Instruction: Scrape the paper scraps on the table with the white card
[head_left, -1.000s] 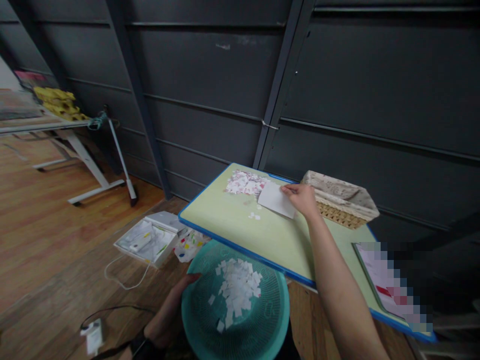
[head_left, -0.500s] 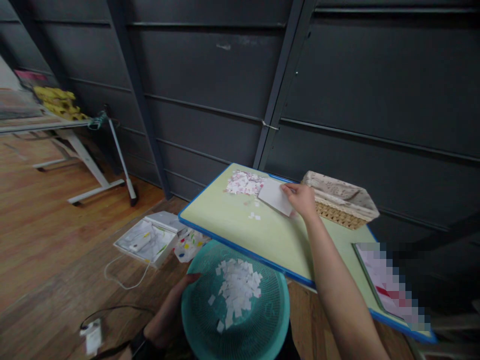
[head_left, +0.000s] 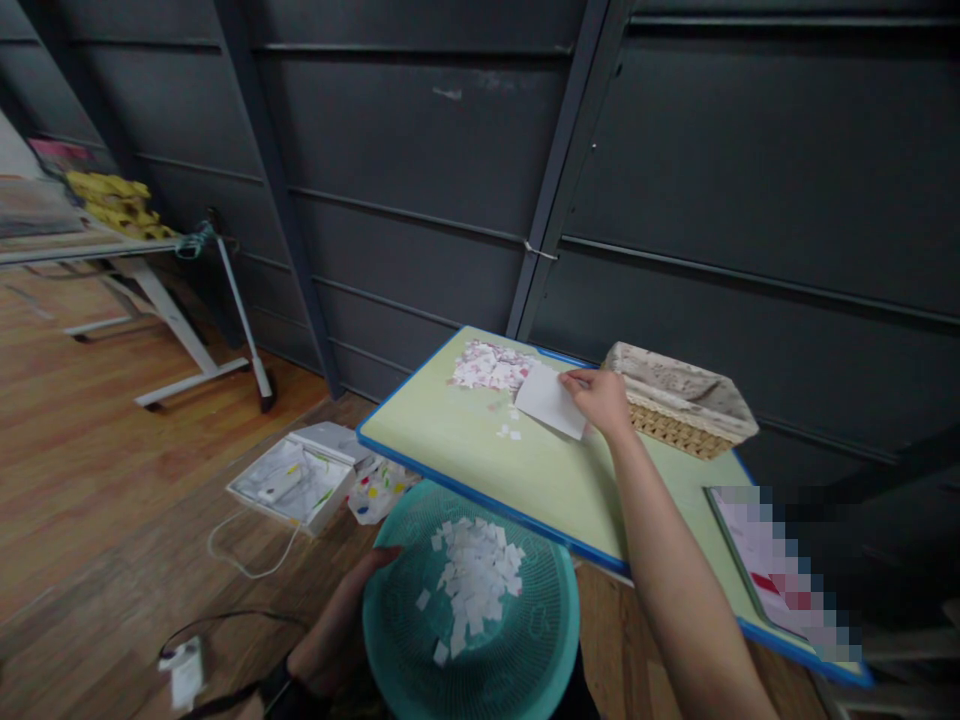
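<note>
My right hand reaches across the green table and pinches a white card by its right edge. The card's left side lies against a pile of small pink and white paper scraps near the table's far corner. A few loose scraps lie just in front of the card. Below the table's front edge, my left hand grips the rim of a teal mesh basket that holds several white paper scraps.
A wicker basket with a cloth liner stands right of my right hand. A printed sheet lies at the table's right end. On the wooden floor sit an open white box and a cable. A white-legged table stands far left.
The card has shifted only a little at the scrap pile under my right hand. The left hand and the teal basket have stayed where they were.
</note>
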